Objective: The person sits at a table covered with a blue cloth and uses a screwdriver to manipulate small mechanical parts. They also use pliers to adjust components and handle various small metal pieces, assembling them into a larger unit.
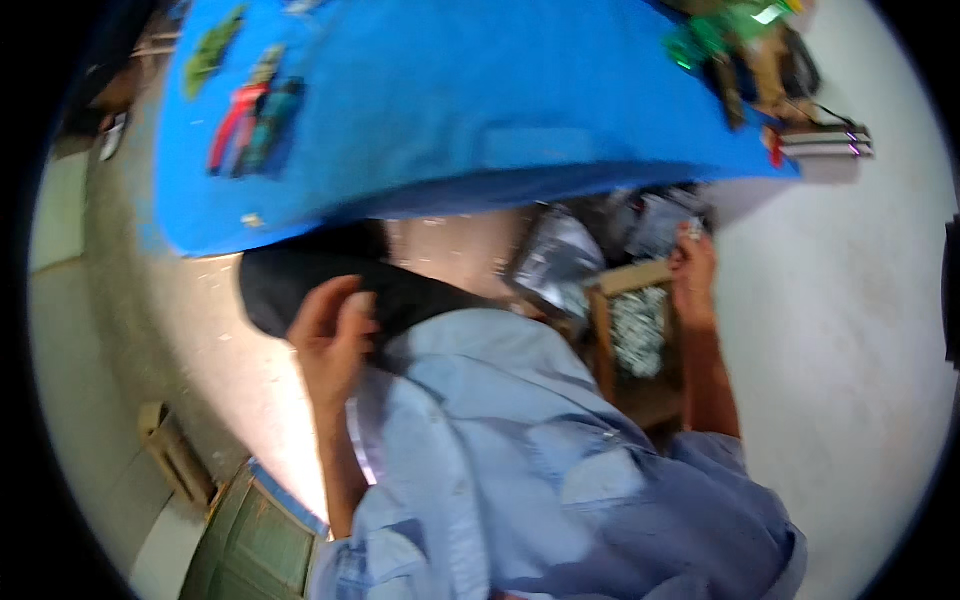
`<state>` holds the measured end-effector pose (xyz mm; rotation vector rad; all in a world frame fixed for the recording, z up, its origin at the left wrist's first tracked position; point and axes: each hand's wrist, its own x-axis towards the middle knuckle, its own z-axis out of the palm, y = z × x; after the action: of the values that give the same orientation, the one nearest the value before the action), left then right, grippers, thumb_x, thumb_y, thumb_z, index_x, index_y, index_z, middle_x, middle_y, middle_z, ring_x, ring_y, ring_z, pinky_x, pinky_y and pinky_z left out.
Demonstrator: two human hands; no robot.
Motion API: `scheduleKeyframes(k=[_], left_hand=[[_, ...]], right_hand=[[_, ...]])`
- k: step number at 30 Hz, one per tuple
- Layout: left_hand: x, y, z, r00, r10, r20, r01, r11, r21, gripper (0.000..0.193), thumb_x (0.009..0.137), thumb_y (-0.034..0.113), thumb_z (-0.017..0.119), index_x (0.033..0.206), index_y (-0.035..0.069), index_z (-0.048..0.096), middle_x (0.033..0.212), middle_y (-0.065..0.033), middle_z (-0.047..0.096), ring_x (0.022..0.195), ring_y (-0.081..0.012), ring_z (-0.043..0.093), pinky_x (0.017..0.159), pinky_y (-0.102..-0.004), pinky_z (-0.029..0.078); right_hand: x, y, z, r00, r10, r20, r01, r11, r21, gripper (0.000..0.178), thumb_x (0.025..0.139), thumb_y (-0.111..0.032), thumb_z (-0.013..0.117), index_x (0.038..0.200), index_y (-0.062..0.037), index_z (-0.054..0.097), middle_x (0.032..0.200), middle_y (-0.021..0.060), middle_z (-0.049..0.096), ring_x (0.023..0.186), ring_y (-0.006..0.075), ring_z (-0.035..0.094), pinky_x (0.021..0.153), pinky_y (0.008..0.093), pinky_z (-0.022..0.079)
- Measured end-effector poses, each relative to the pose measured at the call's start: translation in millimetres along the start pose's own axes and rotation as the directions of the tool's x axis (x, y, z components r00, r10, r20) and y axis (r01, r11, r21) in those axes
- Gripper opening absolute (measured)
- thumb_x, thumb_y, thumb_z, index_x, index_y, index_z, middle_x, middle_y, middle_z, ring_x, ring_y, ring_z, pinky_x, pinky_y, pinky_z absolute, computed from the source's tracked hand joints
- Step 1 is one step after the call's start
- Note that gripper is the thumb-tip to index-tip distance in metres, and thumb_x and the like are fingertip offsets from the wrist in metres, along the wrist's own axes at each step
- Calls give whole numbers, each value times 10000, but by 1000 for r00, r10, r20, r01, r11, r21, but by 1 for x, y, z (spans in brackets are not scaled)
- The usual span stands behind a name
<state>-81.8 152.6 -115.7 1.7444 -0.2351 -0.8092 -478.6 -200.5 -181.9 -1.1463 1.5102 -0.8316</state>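
My left hand is raised over my dark-clothed leg, its fingers loosely curled and slightly apart, with nothing visible in them. My right hand is at the right side of an open wooden box that holds many small silvery metal pieces. Its fingertips are pinched together on a small shiny metal piece, too blurred for its exact kind. Silvery plastic bags lie just beyond the box.
A blue-covered table stands ahead. Red-handled pliers, a teal-handled tool and a green leaf-like item lie at its left. A green translucent item and a striped object are at the right, by a pale wall.
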Motion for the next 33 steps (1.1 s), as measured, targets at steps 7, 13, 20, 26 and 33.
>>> scheduleKeyframes(k=[7, 13, 20, 26, 33], left_hand=[[-10, 11, -2, 997, 42, -65, -40, 998, 38, 270, 1043, 248, 713, 1211, 40, 747, 987, -72, 776, 771, -91, 683, 627, -217, 526], [7, 37, -23, 905, 332, -266, -235, 911, 338, 263, 1026, 238, 742, 1160, 13, 768, 913, -56, 741, 744, -96, 648, 650, -220, 507], [73, 67, -35, 785, 538, -306, -251, 728, 637, 218, 955, 112, 790, 1100, -44, 742, 904, -162, 730, 722, -210, 683, 690, -321, 560], [90, 52, -57, 872, 398, -285, -153, 774, 614, 250, 1023, 217, 740, 1191, 36, 776, 981, -59, 767, 822, -100, 657, 765, -267, 544], [80, 82, 30, 953, 296, -72, -287, 952, 109, 201, 1018, 190, 744, 1154, 41, 749, 928, -4, 716, 744, -48, 616, 629, -216, 485]], right_hand=[[-56, -150, 167, 775, -250, 581, 16, 926, 377, 360, 1035, -179, 620, 1333, 23, 627, 960, -5, 582, 783, 86, 531, 679, 267, 408], [-72, -193, 263, 578, -332, 745, 18, 919, 394, 380, 1039, -173, 579, 1351, 40, 622, 897, 13, 580, 750, 90, 523, 659, 262, 390], [-70, -196, 317, 513, -357, 780, 131, 931, 339, 372, 1019, -152, 576, 1327, 49, 627, 803, 2, 575, 700, 80, 499, 634, 257, 402], [-20, -172, 287, 471, -656, 590, 786, 616, 57, 275, 933, -125, 631, 1171, -9, 709, 788, 62, 623, 680, 126, 558, 615, 323, 467], [12, -195, 232, 599, -613, 515, 763, 632, -135, 235, 951, -133, 649, 1126, 21, 688, 798, 69, 653, 711, 137, 591, 657, 320, 488]])
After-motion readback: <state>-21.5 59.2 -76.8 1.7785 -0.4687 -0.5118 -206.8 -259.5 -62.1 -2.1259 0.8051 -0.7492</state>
